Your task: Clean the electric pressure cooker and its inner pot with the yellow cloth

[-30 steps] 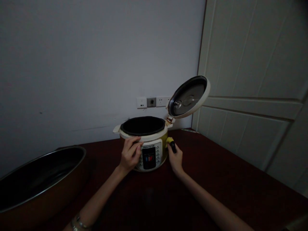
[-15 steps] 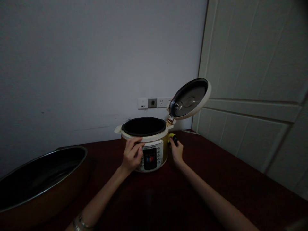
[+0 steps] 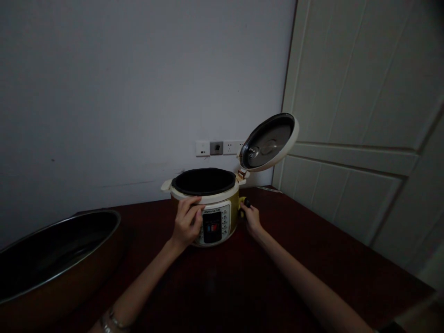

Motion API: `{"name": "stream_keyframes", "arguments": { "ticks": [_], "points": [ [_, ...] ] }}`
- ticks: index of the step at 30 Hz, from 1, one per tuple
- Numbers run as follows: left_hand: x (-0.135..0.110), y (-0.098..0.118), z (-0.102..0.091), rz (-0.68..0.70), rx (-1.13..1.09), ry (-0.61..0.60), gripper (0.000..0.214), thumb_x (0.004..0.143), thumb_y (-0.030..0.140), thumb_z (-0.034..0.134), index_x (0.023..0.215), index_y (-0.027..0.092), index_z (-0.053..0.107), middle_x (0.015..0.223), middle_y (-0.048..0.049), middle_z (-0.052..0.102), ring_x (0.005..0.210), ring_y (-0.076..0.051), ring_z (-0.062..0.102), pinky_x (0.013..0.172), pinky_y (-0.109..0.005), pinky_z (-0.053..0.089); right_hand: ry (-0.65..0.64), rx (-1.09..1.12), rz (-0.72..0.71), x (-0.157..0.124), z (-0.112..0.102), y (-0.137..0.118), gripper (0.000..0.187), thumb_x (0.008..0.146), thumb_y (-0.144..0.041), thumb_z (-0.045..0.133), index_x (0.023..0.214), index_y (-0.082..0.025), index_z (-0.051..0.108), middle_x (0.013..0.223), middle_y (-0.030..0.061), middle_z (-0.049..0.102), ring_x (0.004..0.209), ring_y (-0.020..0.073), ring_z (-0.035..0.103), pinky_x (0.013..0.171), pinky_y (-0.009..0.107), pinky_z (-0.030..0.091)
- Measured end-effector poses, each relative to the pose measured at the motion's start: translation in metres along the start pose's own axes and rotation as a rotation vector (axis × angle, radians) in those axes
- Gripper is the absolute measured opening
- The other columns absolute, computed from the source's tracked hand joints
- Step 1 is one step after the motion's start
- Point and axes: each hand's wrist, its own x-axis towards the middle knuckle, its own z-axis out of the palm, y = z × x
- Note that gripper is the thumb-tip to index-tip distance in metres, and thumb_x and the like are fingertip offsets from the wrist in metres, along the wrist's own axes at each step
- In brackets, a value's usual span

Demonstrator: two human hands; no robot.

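Note:
A white and gold electric pressure cooker [image 3: 236, 208] stands on the dark red table, its front panel facing me. Its round lid [image 3: 294, 132] is tilted up on the hinge at the right, and the dark pot opening shows. My left hand [image 3: 186, 223] rests its stretched fingers on the cooker's front, just under the rim. Closed at the cooker's right side, my right hand [image 3: 252, 218] grips a small yellow and black object [image 3: 246, 202]. That object is against or very near the gold wall; its kind is too small and dark to tell.
A large deep brown pan [image 3: 93, 259] with a metal rim stands at the left. Behind the cooker, wall sockets [image 3: 229, 147] sit on the pale wall. A white panelled door [image 3: 350, 152] borders the table [image 3: 215, 296] on the right.
The whole view has shifted slightly. My right hand has turned a little, and less of the black part of its object shows. My left hand keeps its place on the cooker.

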Motion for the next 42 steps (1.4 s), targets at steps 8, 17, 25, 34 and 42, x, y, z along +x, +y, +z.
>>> {"name": "stream_keyframes", "arguments": {
  "ticks": [8, 17, 25, 34, 42],
  "points": [
    [0.0, 0.001, 0.003, -0.012, 0.011, 0.021, 0.017, 0.085, 0.012, 0.047, 0.087, 0.016, 0.064, 0.101, -0.0098, 0.061, 0.094, -0.021, 0.055, 0.084, -0.039, 0.045, -0.035, 0.001, 0.185, -0.065, -0.02, 0.026, 0.048, 0.048, -0.045, 0.076, 0.079, -0.01, 0.066, 0.073, 0.0082, 0.068, 0.065, 0.0183, 0.063, 0.059, 0.027, 0.049],
    [0.0, 0.002, 0.0, -0.015, 0.01, -0.012, 0.019, 0.086, 0.014, 0.046, 0.089, 0.016, 0.064, 0.102, -0.0098, 0.061, 0.096, -0.021, 0.055, 0.085, -0.04, 0.045, -0.11, -0.225, 0.248, -0.071, -0.021, 0.012, 0.038, 0.06, -0.045, 0.066, 0.078, -0.012, 0.063, 0.076, 0.0104, 0.069, 0.064, 0.0207, 0.065, 0.056, 0.03, 0.051],
    [0.005, 0.003, -0.007, -0.041, 0.003, -0.084, 0.018, 0.086, 0.015, 0.048, 0.089, 0.015, 0.065, 0.101, -0.0098, 0.061, 0.096, -0.021, 0.055, 0.085, -0.04, 0.046, -0.275, -0.449, -0.005, -0.052, -0.035, -0.004, 0.029, 0.061, -0.041, 0.069, 0.069, -0.014, 0.063, 0.068, 0.0062, 0.067, 0.067, 0.0206, 0.062, 0.06, 0.028, 0.047],
    [0.018, 0.002, -0.022, -0.245, -0.11, 0.016, 0.025, 0.09, 0.022, 0.043, 0.081, 0.017, 0.065, 0.094, -0.0071, 0.065, 0.093, -0.018, 0.058, 0.084, -0.036, 0.046, -0.295, -0.647, -0.995, -0.068, -0.014, -0.051, 0.02, 0.081, -0.026, 0.055, 0.1, -0.018, 0.056, 0.101, 0.0098, 0.059, 0.096, 0.0221, 0.056, 0.086, 0.037, 0.044],
    [0.01, -0.029, -0.03, -0.581, 0.026, -0.087, 0.044, 0.09, 0.037, 0.041, 0.051, 0.017, 0.051, 0.051, 0.0011, 0.052, 0.051, -0.011, 0.049, 0.055, -0.023, 0.036, -0.354, -0.708, -0.864, -0.071, -0.031, -0.008, 0.014, 0.086, -0.028, 0.051, 0.093, -0.017, 0.057, 0.087, 0.0068, 0.06, 0.079, 0.0185, 0.057, 0.072, 0.03, 0.046]
  ]
}}
